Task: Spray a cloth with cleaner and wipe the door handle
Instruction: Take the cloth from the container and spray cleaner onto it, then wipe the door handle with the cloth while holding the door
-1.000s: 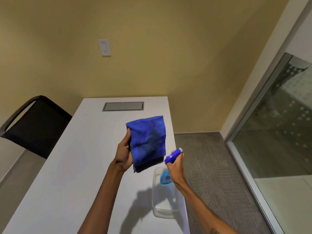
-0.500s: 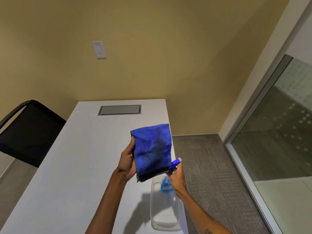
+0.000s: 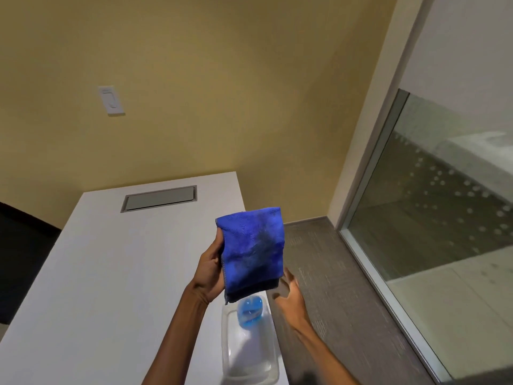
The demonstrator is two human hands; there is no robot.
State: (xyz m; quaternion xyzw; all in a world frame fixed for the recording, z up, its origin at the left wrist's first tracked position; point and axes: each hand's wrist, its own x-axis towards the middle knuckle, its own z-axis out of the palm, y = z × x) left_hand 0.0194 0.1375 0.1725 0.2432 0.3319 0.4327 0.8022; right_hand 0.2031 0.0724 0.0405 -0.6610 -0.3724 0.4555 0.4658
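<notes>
My left hand (image 3: 209,269) holds a folded blue cloth (image 3: 251,250) upright by its left edge; a dark damp patch shows on its face. Just below the cloth, a clear spray bottle with blue liquid (image 3: 249,311) stands in a clear plastic tray (image 3: 248,368) at the table's right edge. The cloth's lower edge hides the bottle's trigger head. My right hand (image 3: 290,294), blurred, is curled at the bottle's top, to the right of the cloth's bottom corner. No door handle is in view.
The white table (image 3: 111,273) has a grey cable hatch (image 3: 159,198) near the far end. A black chair (image 3: 22,254) stands at its left. A glass wall panel (image 3: 433,218) runs along the right beyond grey carpet (image 3: 333,301). A light switch (image 3: 111,100) is on the yellow wall.
Both hands have dropped lower and moved closer together. The bottle's blue trigger head, visible before, is now hidden behind the cloth. The view has tilted up and to the right.
</notes>
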